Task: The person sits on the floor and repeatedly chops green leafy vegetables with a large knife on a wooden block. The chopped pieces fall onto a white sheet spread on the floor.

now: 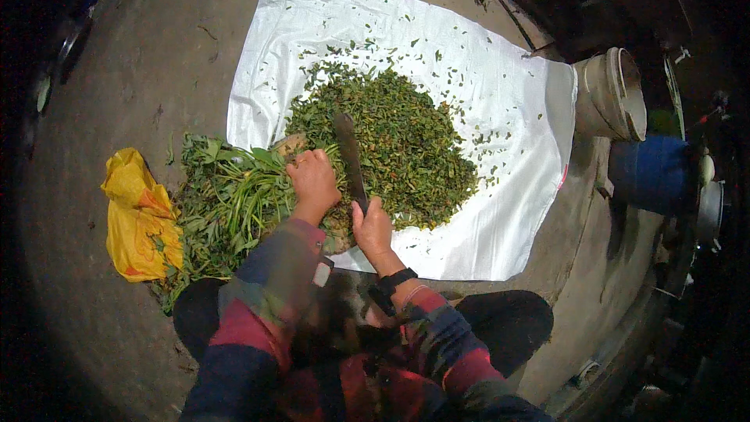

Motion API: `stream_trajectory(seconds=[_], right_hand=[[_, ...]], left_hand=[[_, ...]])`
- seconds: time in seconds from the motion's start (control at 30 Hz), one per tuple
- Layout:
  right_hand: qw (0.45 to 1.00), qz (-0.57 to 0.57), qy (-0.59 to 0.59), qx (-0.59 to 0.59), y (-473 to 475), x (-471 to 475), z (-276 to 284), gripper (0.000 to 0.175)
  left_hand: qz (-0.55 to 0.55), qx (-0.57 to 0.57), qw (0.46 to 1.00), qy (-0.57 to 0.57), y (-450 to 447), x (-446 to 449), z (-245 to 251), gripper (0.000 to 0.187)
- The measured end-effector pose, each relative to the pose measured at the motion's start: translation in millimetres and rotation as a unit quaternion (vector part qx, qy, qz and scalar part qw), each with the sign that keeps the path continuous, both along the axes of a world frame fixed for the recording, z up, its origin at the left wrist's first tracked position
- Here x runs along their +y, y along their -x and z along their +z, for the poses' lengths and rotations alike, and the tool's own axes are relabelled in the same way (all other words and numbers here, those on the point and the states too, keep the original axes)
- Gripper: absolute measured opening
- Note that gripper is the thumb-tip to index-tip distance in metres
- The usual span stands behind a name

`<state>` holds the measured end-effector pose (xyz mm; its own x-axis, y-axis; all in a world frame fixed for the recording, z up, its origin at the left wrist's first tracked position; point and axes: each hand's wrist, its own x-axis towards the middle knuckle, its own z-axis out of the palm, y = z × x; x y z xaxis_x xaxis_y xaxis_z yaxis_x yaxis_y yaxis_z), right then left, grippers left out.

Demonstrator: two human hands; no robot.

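Note:
My right hand (pixel 375 227) grips the handle of a large dark-bladed knife (pixel 350 149), its blade pointing away from me. Just left of the blade, my left hand (pixel 314 180) is closed around a bunch of leafy green stalks (pixel 249 187). Part of a wooden block (pixel 338 240) shows beneath the stalks and my left hand; most of it is hidden. To the right of the knife and beyond it lies a wide heap of chopped greens (pixel 404 146). The heap rests on a white woven sheet (pixel 492 234), with loose bits scattered around it.
A crumpled yellow plastic bag (pixel 137 217) lies left of the uncut greens on the concrete floor (pixel 117 105). At the right stand a pale bucket (pixel 603 94), tipped on its side, and a blue container (pixel 647 173). Dark panels (pixel 586 0) stand at the upper right.

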<state>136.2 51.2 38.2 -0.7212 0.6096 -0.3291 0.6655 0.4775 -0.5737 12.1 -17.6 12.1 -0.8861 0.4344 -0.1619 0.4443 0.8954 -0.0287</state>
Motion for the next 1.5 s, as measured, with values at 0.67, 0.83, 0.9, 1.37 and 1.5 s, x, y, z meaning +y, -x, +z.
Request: stream_trajectory(seconds=[0.67,0.83,0.9,1.37,1.5], right_hand=[[0.930,-0.034,-0.048,0.363,15,32,18,0.026],[0.998,0.059,-0.033,-0.003,14,5,11,0.031],[0.994,0.083,-0.049,0.055,14,9,8,0.032],[0.995,0.098,0.010,-0.011,23,24,22,0.034],[0.936,-0.011,0.035,0.351,24,38,23,0.029]], left_hand=[[0.004,-0.060,0.998,0.030,-4,0,6,0.062],[-0.004,-0.077,0.996,0.033,2,-1,8,0.069],[0.009,-0.052,0.999,0.008,5,1,8,0.067],[-0.004,-0.069,0.998,0.005,-5,-5,-4,0.064],[0.003,-0.050,0.999,-0.014,-1,-5,-6,0.064]])
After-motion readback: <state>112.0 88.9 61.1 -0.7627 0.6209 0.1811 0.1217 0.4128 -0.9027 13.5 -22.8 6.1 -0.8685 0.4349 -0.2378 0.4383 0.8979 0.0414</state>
